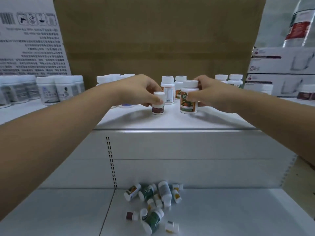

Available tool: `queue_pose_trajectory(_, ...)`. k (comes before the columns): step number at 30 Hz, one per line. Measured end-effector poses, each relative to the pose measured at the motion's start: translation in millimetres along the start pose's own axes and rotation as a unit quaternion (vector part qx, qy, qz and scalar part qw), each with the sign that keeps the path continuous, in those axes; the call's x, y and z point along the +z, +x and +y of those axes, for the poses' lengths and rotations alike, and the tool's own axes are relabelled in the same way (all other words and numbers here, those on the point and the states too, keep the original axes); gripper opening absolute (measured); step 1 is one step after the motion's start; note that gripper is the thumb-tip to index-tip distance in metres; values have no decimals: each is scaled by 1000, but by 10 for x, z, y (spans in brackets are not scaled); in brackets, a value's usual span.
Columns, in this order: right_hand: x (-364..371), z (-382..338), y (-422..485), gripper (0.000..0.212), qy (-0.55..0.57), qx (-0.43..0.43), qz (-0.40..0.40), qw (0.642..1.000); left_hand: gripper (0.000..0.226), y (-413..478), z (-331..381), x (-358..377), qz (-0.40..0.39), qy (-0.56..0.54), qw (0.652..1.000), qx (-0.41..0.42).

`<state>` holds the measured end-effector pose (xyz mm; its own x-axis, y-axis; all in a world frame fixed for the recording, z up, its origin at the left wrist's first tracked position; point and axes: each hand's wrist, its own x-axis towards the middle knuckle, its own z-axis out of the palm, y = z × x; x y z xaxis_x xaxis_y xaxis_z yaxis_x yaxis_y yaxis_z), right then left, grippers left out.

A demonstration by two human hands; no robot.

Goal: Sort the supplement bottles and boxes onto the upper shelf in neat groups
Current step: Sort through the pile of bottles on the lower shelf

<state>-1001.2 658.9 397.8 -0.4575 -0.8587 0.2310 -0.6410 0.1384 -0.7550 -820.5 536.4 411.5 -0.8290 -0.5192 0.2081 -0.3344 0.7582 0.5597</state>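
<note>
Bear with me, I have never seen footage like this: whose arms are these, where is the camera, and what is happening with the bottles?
No machine here: a person wears a wide-angle camera on the head, so this one picture looks forward and down along their bare arms. The left hand grips a small bottle with a dark red label; the right hand grips a larger bottle with a green and orange label. Both bottles are upright at the upper shelf, where more white-capped bottles stand in groups before a cardboard box. On the lower shelf lies a loose pile of bottles.
</note>
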Motion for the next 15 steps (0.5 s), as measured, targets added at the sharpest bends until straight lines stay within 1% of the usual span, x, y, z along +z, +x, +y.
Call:
queue_pose_trajectory(4, -85, 86, 334, 49, -37, 15, -17, 999, 22, 327, -22, 14, -14, 10, 1000, -15)
queue_pose_trajectory(7, -106, 129, 526, 59, -71, 18, -29, 997, 28, 403, -127, 92, 12, -50, 999, -13)
queue_pose_trajectory(9, -91, 150, 567, 55, -104, 22, -5, 994, 26, 402, -208, 140, 31, -92, 995, -4)
queue_pose_trajectory(11, -67, 210, 622, 51, -123, 17, 27, 992, 26, 388, -255, 154, 44, -107, 993, -3)
queue_pose_trajectory(13, -41, 276, 659, 49, -107, 11, 33, 994, 27, 374, -267, 153, 55, -108, 993, -6)
queue_pose_trajectory(15, -16, 315, 684, 53, -92, 1, 34, 995, 28, 369, -261, 152, 63, -99, 993, -8)
